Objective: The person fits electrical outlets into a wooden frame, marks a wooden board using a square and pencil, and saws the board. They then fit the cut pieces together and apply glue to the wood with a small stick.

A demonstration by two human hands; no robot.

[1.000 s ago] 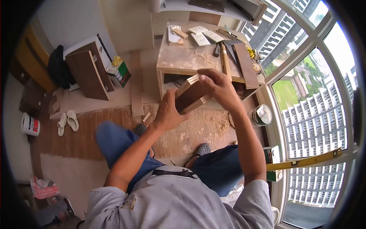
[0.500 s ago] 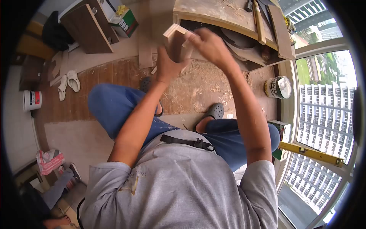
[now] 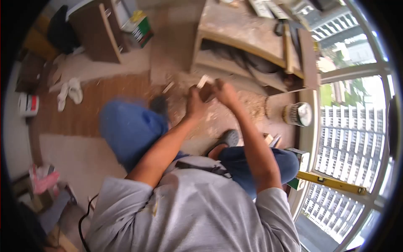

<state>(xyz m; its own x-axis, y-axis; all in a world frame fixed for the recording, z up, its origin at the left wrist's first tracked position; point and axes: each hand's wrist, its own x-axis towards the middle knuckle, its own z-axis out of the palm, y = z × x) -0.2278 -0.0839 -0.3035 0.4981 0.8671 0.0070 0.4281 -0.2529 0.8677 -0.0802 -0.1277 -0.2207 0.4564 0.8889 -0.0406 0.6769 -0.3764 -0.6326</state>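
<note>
A small block-like plywood piece [image 3: 206, 92] with brown faces and pale layered edges is held out in front of me, above the shavings-strewn floor. My left hand [image 3: 194, 103] is closed around its near left side. On the right edge, the fingers of my right hand [image 3: 226, 93] are closed against the same piece. Motion blur hides the exact finger contacts. Just beyond both hands stands a low wooden workbench [image 3: 241, 31] with an open space beneath its top.
A hand saw and wooden strips [image 3: 289, 50] lie along the bench's right side. A paint bucket [image 3: 297, 114] and a yellow spirit level [image 3: 331, 182] are by the window. White clogs [image 3: 75, 90] sit left. Another person's leg [image 3: 54, 212] shows at lower left.
Both hands have come down and nearer to me with the plywood piece, which is now turned differently. The view has shifted, showing more of the bench top.
</note>
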